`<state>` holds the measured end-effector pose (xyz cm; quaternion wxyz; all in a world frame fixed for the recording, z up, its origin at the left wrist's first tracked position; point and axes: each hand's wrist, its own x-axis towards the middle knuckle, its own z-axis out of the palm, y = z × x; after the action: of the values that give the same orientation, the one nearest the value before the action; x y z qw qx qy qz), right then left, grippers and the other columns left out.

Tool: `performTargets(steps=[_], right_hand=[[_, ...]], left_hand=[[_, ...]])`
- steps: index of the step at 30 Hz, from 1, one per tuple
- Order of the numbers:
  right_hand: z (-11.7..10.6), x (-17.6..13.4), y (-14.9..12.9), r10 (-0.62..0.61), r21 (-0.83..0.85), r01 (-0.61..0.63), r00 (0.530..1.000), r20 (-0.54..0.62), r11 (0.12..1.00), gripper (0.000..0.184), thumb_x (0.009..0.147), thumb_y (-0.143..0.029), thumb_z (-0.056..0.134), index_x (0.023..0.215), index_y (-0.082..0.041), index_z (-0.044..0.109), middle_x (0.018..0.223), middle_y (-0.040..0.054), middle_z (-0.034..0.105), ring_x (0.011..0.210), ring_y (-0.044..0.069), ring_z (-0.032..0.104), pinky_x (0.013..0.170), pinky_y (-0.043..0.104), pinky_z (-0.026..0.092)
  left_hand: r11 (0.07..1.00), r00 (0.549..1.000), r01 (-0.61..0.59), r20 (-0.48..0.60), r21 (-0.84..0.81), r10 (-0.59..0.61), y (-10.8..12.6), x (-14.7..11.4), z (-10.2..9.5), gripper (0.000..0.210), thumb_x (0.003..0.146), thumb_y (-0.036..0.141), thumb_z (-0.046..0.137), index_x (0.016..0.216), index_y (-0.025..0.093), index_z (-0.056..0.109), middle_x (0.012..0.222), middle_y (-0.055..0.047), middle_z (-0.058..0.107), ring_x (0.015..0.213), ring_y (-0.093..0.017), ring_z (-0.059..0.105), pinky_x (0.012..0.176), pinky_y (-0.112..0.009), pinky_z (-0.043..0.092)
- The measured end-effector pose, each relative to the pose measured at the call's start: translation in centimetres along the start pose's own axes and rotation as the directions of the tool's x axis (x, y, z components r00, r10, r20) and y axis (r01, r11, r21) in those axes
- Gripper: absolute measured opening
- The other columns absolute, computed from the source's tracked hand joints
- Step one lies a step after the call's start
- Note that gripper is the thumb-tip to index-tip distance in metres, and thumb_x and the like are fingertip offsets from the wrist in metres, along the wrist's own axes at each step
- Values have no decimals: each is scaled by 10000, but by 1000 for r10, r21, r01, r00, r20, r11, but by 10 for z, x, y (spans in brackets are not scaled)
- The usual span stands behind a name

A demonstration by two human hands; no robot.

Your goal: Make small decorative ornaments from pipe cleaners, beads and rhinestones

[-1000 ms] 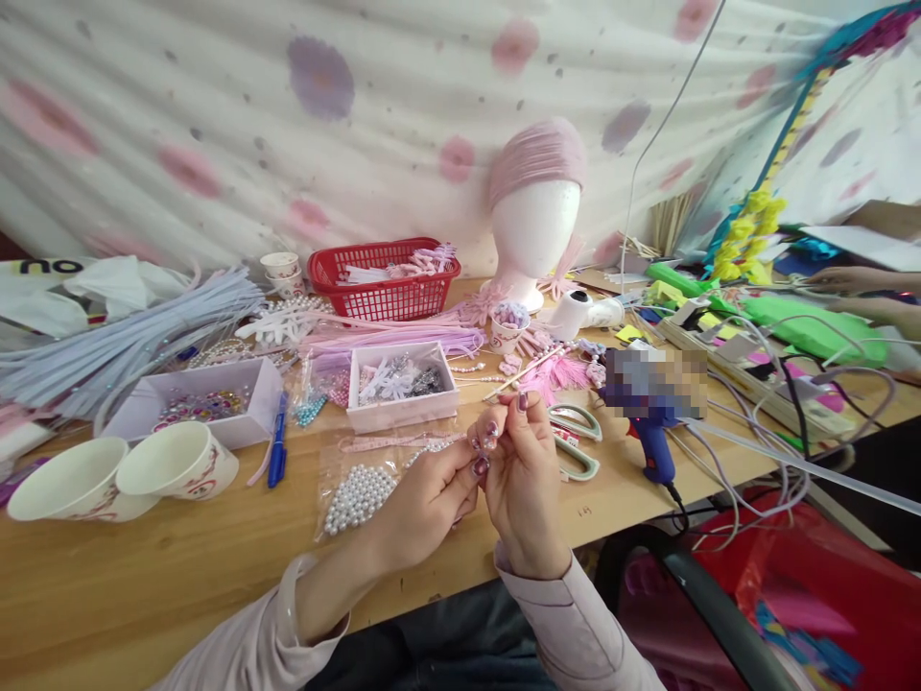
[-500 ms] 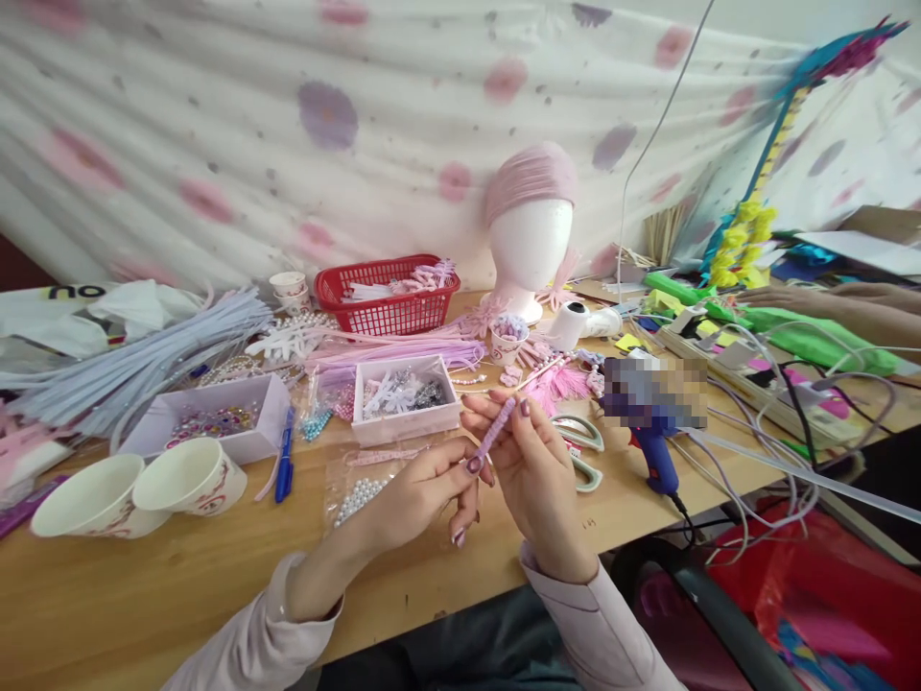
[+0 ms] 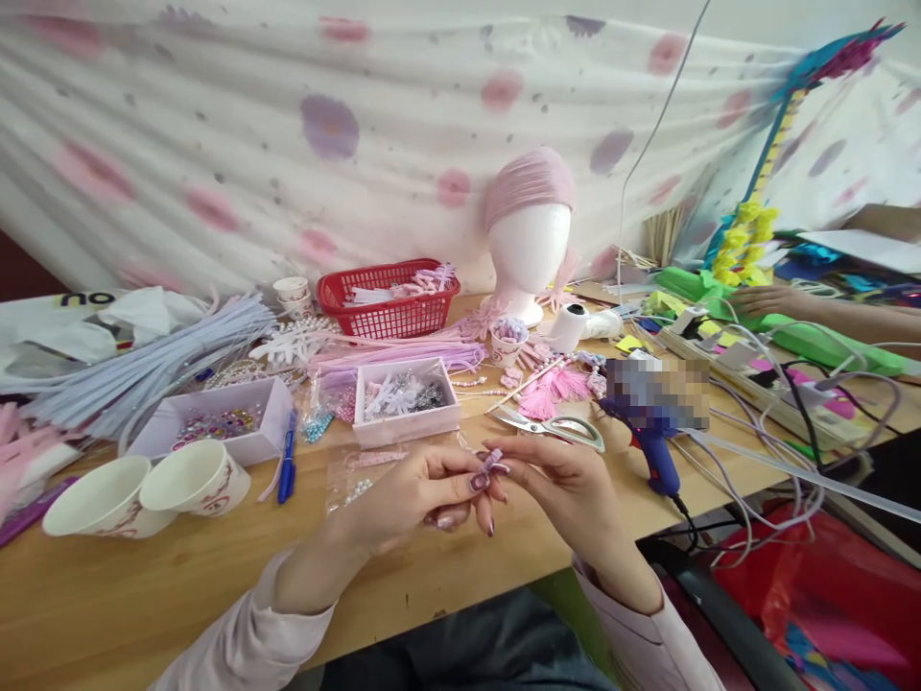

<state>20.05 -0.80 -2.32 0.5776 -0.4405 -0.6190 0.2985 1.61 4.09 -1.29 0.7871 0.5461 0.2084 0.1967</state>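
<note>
While the left hand (image 3: 424,488) and right hand (image 3: 576,483) pinch a small purple curl (image 3: 492,460) between their fingertips, scissors (image 3: 541,426) lie just past the right fingers — and pearls (image 3: 358,490) sit near the left ones.

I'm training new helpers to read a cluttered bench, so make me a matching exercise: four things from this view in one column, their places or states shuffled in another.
Things
1. Lilac piece
2. Blue pen
3. Scissors
4. White display head

Places or states
A. On the table, just beyond the right hand
B. Topped with a pink wrap
C. In the fingers of the left hand and the right
D. Beside the box of coloured gems

Pairs: 1-C, 2-D, 3-A, 4-B
</note>
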Motion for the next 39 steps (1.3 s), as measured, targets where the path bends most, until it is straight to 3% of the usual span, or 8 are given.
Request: performTargets(steps=[4, 11, 16, 18, 23, 26, 35, 39], right_hand=[[-8, 1, -6, -73, -119, 80, 995, 66, 990, 80, 847, -272, 738, 870, -259, 813, 727, 19, 784, 612, 183, 689, 554, 272, 506], [-19, 0, -19, -128, -294, 173, 978, 167, 940, 70, 867, -173, 713, 867, -206, 774, 692, 3, 729, 601, 142, 633, 566, 247, 446], [-11, -6, -17, -159, -263, 165, 986, 46, 951, 110, 866, -114, 702, 875, -215, 746, 735, -10, 728, 647, 131, 635, 600, 230, 464], [-7, -9, -13, -184, -241, 175, 983, -15, 955, 132, 864, -94, 695, 876, -219, 737, 727, -16, 708, 650, 127, 624, 606, 229, 463], [-6, -12, -6, -259, -123, 260, 966, 19, 958, 176, 880, -79, 667, 925, -235, 736, 774, 1, 714, 682, 143, 634, 631, 257, 479], [-7, -12, -7, -274, -79, 277, 960, 51, 957, 171, 879, -84, 671, 921, -237, 734, 770, 2, 707, 690, 149, 625, 637, 268, 474], [-1, -18, -12, -120, -13, 120, 993, 1, 993, 59, 863, -182, 713, 818, -218, 704, 673, -14, 654, 609, 131, 574, 583, 257, 430], [11, -19, -13, 80, 147, -69, 994, -75, 987, 147, 849, -263, 735, 726, -205, 680, 635, -23, 620, 575, 107, 528, 545, 229, 397]], left_hand=[[925, 996, -56, -47, 376, 80, 12, -7, 7, 255, 942, 300, 556, 876, 133, 738, 706, -54, 708, 524, -95, 429, 530, -251, 330], [506, 924, -92, -116, 858, 365, 18, -19, 17, 299, 917, 51, 480, 777, 173, 714, 736, 12, 712, 680, -123, 629, 670, -232, 437], [57, 697, -160, 72, 985, 714, -6, -18, 18, 350, 888, -12, 421, 1070, 94, 701, 865, -92, 747, 790, -203, 684, 694, -285, 482], [120, 707, -161, 30, 980, 706, -8, -19, 21, 329, 928, 27, 420, 1101, 110, 687, 907, -95, 744, 834, -203, 677, 730, -291, 485], [788, 972, -69, -136, 611, 190, 9, -23, 21, 329, 1030, 306, 408, 958, 190, 708, 809, -13, 697, 688, -112, 568, 665, -226, 449], [958, 998, 8, -65, 286, 11, 15, -20, 15, 340, 954, 424, 560, 835, 153, 728, 737, -25, 687, 590, -88, 510, 571, -203, 425], [936, 957, -100, -223, 339, 183, 14, -23, 22, 192, 871, 274, 666, 808, 150, 798, 763, -63, 729, 620, -130, 654, 595, -238, 557], [610, 798, -255, -193, 751, 571, 10, -24, 26, 205, 880, 105, 606, 811, 158, 791, 684, -41, 708, 609, -131, 647, 537, -209, 515]])
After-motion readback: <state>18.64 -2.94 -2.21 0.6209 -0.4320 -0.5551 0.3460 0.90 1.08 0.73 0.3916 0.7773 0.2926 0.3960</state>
